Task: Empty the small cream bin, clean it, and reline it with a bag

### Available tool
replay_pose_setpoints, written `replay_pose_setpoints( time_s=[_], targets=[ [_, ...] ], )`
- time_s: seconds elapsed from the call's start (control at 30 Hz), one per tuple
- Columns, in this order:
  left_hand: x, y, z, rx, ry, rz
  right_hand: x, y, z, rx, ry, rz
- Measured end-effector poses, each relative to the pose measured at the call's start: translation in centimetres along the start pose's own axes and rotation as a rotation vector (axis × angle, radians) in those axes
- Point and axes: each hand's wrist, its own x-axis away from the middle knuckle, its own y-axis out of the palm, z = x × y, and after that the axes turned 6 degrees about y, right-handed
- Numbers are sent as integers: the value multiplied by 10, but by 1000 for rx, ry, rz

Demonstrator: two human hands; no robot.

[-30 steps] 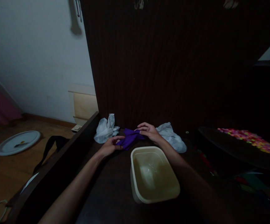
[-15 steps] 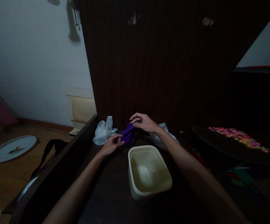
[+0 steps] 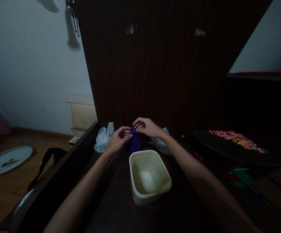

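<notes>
A purple piece of cloth or soft bag (image 3: 135,143) hangs between my two hands, just behind a cream plastic tub (image 3: 133,184). With thumb and fingers, my left hand (image 3: 119,138) pinches its upper left edge. On the other side, my right hand (image 3: 148,127) grips the top edge, its fingertips close to those of the left. Nothing shows inside the open tub apart from a glint of light. What the purple item holds, if anything, is hidden.
Crumpled translucent plastic bags lie left (image 3: 102,139) and right (image 3: 162,146) of my hands. A dark wooden panel (image 3: 140,81) rises behind. Right, a dark surface bears many small colourful pieces (image 3: 238,139). A raised wooden edge (image 3: 58,171) runs along the left. A white round lid-like disc (image 3: 21,151) lies on the floor.
My left hand has moved up and right, from the purple item's lower left side to its top edge beside my right hand. The item now hangs narrower. The view has shifted slightly.
</notes>
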Motion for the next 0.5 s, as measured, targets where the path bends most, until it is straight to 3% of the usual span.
replay_pose_setpoints(
  time_s=[0.5],
  targets=[
    [-13,8,23,-137,62,-4,10,-4,12,80,12,38]
  ],
)
